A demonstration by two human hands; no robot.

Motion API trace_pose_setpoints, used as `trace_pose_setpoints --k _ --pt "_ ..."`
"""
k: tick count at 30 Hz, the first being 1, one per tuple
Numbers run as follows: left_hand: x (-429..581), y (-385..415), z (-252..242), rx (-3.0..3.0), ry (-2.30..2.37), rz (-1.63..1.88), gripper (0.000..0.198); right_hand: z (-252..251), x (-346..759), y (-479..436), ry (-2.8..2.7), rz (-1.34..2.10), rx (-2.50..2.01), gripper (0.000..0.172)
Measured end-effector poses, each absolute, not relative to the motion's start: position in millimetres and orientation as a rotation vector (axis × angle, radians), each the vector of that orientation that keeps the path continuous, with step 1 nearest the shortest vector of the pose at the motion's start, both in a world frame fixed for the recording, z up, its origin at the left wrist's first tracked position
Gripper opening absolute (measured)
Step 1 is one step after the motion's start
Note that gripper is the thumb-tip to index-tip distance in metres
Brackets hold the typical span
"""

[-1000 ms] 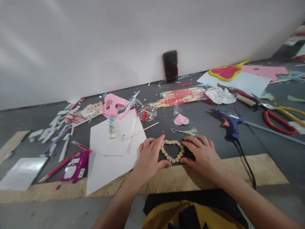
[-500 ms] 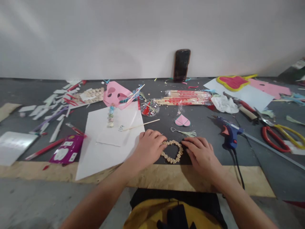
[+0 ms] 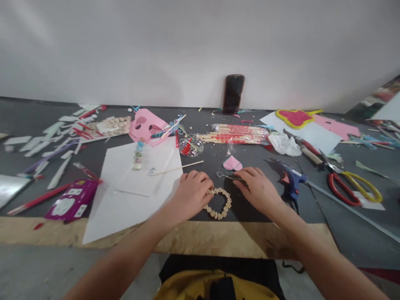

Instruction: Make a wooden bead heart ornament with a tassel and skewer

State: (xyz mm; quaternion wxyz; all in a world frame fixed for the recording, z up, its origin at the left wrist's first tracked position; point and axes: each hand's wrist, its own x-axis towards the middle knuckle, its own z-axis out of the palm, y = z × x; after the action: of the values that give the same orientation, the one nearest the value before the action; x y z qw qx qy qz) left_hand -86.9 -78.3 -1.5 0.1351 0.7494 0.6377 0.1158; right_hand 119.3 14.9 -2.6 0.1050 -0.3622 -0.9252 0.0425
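Left hand [image 3: 191, 193]: fingers together and curled, fingertips on the upper-left edge of a heart-shaped ring of tan wooden-looking beads [image 3: 230, 203] lying flat on the dark grey table [image 3: 253, 212], near the edge. Thumb hidden, so can't tell if pinching. Right hand [image 3: 261, 188]: thumb and forefinger bent around a pale green thread tassel with a thin loop [image 3: 230, 178], at one o'clock from the ring. Looks like a pinch; grip can't be confirmed.

Pink paper heart with dark edging [image 3: 233, 163] just past the tassel, between twelve and one. Thin wooden stick [image 3: 192, 164] at eleven. Blue glue gun with black cord [image 3: 292, 181] between two and three.

Risks, my guess: ring bends or loses beads if left fingers press hard; loop snags on the paper heart if dragged up; right forearm catches the cord if swung outward.
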Motion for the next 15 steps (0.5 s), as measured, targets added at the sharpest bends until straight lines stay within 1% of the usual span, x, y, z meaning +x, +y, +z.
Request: trace_pose_setpoints --k 4,6,12,15 --pt "-91.9 -77.3 -4.6 2.138 1.918 0.360 0.014 -6.4 102.9 21.4 -2.774 0.094 -1.058 0.019" --pt "-93.7 -75.0 -6.5 2.117 1.950 0.368 0.015 -6.9 102.6 23.1 -2.794 0.092 -1.046 0.019" --pt "-90.9 -65.9 -5.5 2.083 1.969 0.315 0.017 -1.4 130.9 12.4 -2.714 0.113 -1.118 0.018" --pt "-87.3 -62.9 -4.0 2.084 1.981 0.291 0.015 -3.9 150.3 -4.3 -2.618 0.208 -1.154 0.015"
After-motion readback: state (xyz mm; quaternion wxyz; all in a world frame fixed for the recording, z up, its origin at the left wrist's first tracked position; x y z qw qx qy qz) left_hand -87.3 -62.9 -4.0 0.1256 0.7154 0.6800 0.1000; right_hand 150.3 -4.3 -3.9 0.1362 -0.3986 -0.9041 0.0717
